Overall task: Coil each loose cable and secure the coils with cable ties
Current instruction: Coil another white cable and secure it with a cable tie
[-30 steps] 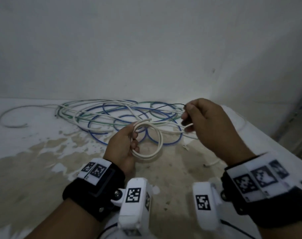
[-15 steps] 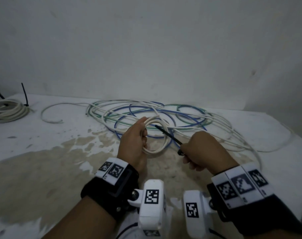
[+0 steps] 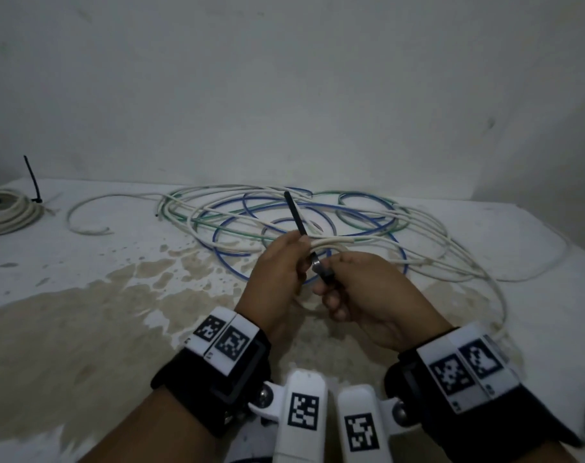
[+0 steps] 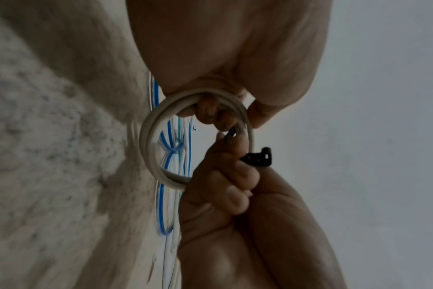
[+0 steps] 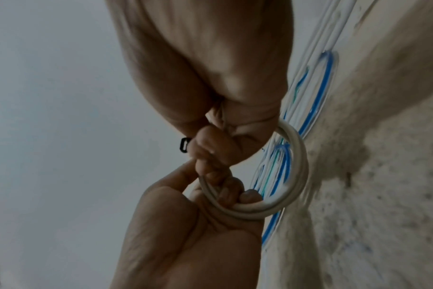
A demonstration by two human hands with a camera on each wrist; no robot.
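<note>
A: Holding how? Where's the coil?

B: White coil (image 3: 331, 243) is off the table, above the near edge of the loose cables (image 3: 318, 212). Left hand (image 3: 277, 272) curls round its strands; right hand (image 3: 364, 295) pinches the black cable tie (image 3: 296, 213).

A: Handling?

B: Light and springy, probably. Grip bunched strands. Both wrists close together, knuckles up.

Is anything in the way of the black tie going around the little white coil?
Nothing visible blocks it. The left hand holds the white coil up off the table, the right hand pinches the black cable tie against it, and the loose cables lie behind on the table.
</note>
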